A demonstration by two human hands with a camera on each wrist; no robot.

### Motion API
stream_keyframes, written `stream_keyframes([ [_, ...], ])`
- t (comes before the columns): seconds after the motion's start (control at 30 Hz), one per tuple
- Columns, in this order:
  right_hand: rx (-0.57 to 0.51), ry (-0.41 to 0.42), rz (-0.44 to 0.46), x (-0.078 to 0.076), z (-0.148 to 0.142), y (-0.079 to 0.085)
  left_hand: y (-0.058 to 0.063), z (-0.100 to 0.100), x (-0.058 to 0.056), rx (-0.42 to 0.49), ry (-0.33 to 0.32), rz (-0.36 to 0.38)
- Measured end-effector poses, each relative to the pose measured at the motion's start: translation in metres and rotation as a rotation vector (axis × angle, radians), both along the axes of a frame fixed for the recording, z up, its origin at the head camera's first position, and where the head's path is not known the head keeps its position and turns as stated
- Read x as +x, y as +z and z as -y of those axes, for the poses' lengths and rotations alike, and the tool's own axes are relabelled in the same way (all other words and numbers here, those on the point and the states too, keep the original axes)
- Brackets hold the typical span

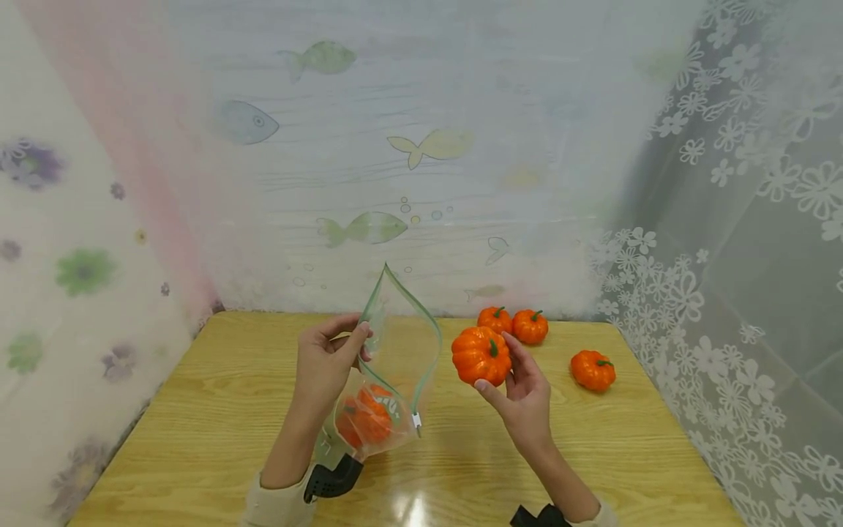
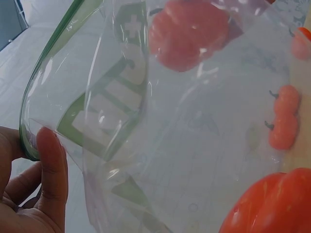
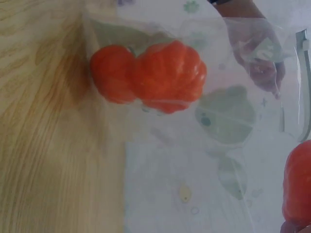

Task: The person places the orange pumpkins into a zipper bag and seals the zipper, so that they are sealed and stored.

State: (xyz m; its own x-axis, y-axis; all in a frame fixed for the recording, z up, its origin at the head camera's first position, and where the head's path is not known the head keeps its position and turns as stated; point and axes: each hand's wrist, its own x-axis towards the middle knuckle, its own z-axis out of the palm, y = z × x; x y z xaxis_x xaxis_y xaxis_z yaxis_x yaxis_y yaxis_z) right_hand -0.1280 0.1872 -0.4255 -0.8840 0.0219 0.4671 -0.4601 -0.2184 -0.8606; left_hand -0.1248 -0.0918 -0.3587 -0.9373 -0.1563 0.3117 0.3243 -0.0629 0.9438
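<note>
My left hand (image 1: 329, 359) pinches the green-edged rim of a clear zip bag (image 1: 421, 366), thumb on one side and fingers on the other. The bag's mouth gapes wide, with a white slider at its lower right corner. Small orange toy pumpkins (image 1: 365, 417) lie in the bottom of the bag; the right wrist view shows them side by side through the plastic (image 3: 170, 75). Just right of the mouth, my right hand (image 1: 527, 402) holds another orange pumpkin (image 1: 481, 356) with a green stem, between thumb and fingers.
Two pumpkins (image 1: 530, 326) stand together at the back of the wooden table (image 1: 217, 410), and a single pumpkin (image 1: 593, 370) sits farther right. A pale wall covering (image 1: 428, 95) with fish drawings rises behind the table. Flowered sheets hang at both sides.
</note>
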Motion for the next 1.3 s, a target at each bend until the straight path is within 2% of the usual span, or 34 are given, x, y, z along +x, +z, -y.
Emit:
stream_keyframes([
  [0.23, -0.031, 0.061, -0.111, 0.001, 0.003, 0.01, -0.002, 0.001, 0.001, -0.009, -0.007, -0.012],
  [0.6, 0.026, 0.165, -0.326, 0.002, 0.017, 0.038, 0.0, 0.0, 0.002, -0.007, -0.005, -0.023],
  [0.97, 0.093, 0.251, -0.312, 0.0, 0.035, 0.062, -0.001, -0.005, 0.004, -0.016, -0.011, -0.027],
  [1.07, 0.093, 0.302, -0.319, -0.002, 0.038, 0.065, -0.001, -0.007, 0.004, -0.017, -0.014, -0.026],
  [1.3, 0.14, 0.433, -0.241, -0.004, 0.041, 0.069, 0.0, -0.008, 0.005, -0.02, -0.019, -0.028],
])
